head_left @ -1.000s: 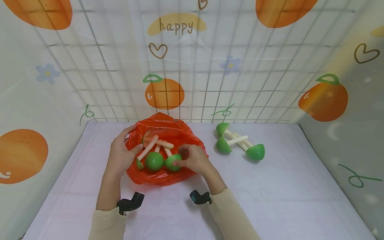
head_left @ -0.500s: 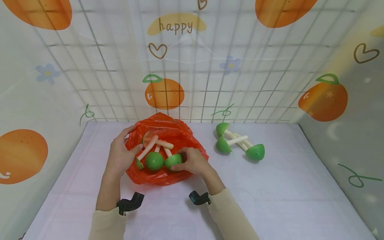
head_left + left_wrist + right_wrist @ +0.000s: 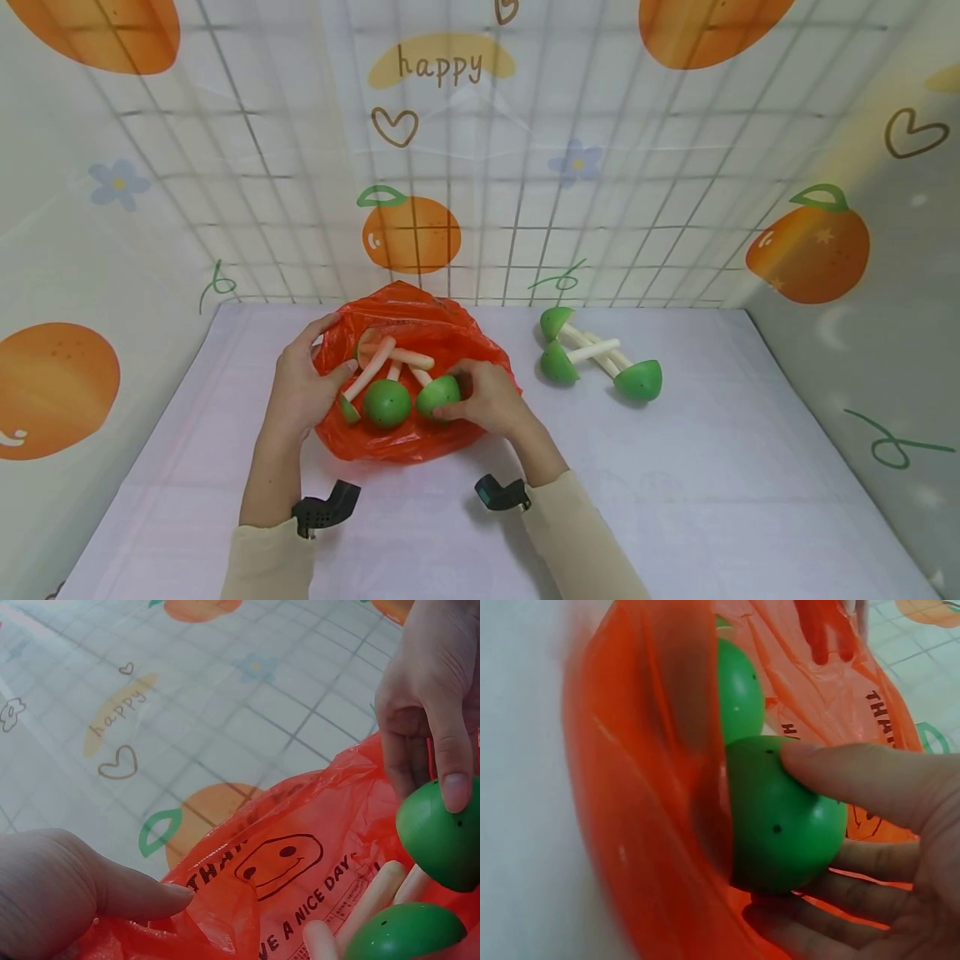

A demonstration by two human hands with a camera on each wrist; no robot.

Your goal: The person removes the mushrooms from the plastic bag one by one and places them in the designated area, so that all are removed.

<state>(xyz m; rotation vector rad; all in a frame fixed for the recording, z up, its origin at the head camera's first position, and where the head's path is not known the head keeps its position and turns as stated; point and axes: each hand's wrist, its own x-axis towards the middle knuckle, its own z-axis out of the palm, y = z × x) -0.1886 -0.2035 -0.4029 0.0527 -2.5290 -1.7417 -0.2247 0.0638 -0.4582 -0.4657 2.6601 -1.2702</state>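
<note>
A red plastic bag [image 3: 405, 312] lies spread with its mouth toward me and several green-capped toy mushrooms inside, among them one with its round cap [image 3: 386, 404] facing me. My left hand [image 3: 300, 387] grips the bag's left edge, thumb over the rim and fingers behind the plastic. At the bag's right side my right hand [image 3: 491, 400] holds another toy mushroom [image 3: 780, 817] by its green cap, thumb on one side and fingers curled under the other. That mushroom's pale stem points to the back left, partly hidden by its cap in the head view.
To the right of the bag, several more toy mushrooms lie in a crossed pile, one with its green cap [image 3: 639, 381] toward the front right. The white-covered table [image 3: 675, 500] meets a patterned cloth wall [image 3: 517, 242] behind and on both sides.
My right hand has shifted its fingers on the green cap, and that mushroom has moved slightly right and up. The left hand and the loose pile have stayed put.
</note>
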